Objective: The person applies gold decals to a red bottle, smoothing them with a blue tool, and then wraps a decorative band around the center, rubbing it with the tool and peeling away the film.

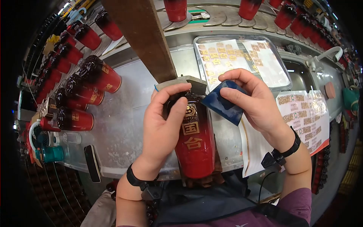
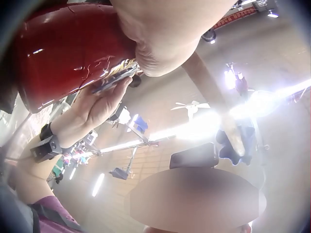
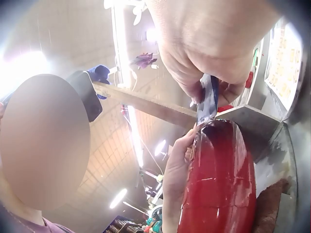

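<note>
Metal worktop surrounds a glossy bottle, its dark upper end toward twelve o'clock and partly hidden by the left hand, whose thumb lies over it; whether the covered fingers grip, I cannot tell. At two o'clock from the bottle, the right hand pinches a blue scraper card, some fingers concealed. Gold emblem and characters run down the bottle's black-to-red front.
</note>
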`<state>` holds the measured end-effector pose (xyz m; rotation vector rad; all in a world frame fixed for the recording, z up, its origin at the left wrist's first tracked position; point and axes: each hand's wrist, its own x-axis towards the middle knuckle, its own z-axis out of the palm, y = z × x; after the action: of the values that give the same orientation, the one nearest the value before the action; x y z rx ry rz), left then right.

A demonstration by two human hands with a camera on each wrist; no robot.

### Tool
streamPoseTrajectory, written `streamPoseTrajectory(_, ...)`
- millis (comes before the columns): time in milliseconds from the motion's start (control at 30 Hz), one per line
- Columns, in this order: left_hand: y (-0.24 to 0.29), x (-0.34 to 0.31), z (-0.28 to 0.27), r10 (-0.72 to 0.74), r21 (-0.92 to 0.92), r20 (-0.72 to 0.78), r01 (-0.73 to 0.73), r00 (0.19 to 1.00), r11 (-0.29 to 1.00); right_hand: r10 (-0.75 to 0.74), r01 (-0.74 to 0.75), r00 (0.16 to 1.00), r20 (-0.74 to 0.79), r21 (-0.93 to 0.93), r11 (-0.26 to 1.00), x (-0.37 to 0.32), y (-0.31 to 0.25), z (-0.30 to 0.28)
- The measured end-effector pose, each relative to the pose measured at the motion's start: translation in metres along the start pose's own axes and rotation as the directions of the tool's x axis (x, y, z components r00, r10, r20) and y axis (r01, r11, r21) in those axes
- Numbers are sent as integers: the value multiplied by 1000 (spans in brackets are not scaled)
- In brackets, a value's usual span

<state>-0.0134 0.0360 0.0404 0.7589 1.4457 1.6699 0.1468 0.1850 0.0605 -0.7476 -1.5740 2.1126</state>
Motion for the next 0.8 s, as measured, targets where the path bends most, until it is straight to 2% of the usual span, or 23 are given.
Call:
streamPoseTrajectory(100, -1, 0, -2, 24, -102, 16, -22, 1000, 995, 18, -18, 1000, -11, 3, 1000, -3, 0, -1)
streamPoseTrajectory(200, -2, -3, -6, 19, -115, 17, -17, 1000, 993, 1, -1, 1000, 1, -30, 1000, -4, -1, -2)
streamPoseTrajectory(333, -8, -8, -6, 33, -119, -4, -33, 999, 992, -2, 2, 999, 33, -12, 1000, -1, 6, -4)
streamPoseTrajectory(400, -12, -9, -9, 13, 4, 4, -13, 1000, 1000, -8, 5, 998, 62, 50, 999, 1, 10, -5)
streamPoseTrajectory(433, -12, -10, -9, -22, -47, 12, 23, 1000, 999, -8, 5, 998, 66, 44, 999, 1, 9, -6)
streamPoseTrajectory(500, -14, -10, -9, -2, -56, 13, 3, 1000, 998, 98, -108, 984, 146, 62, 992, 1, 7, -8)
streamPoseTrajectory(533, -15, -10, -9, 17, -59, 20, -16, 1000, 998, 99, -109, 984, 150, 56, 992, 2, 7, -4)
streamPoseTrajectory(600, -15, -10, -9, 54, -31, 20, -53, 998, 998, 79, -67, 996, 41, -242, 968, 4, 5, 9)
streamPoseTrajectory(667, -16, -10, -9, 86, -4, 23, -86, 996, 996, 92, -80, 995, 34, -256, 963, 4, 4, 16)
streamPoseTrajectory(733, -17, -10, -11, 129, 57, 39, -131, 991, 990, 124, -86, 989, 78, -375, 923, 4, 6, 18)
streamPoseTrajectory(767, -17, -10, -11, 129, 53, 36, -131, 991, 990, 189, -136, 972, 141, -316, 939, 5, 7, 16)
streamPoseTrajectory(800, -16, -10, -12, 125, 66, 50, -128, 991, 990, 191, -138, 971, 141, -320, 937, 6, 5, 17)
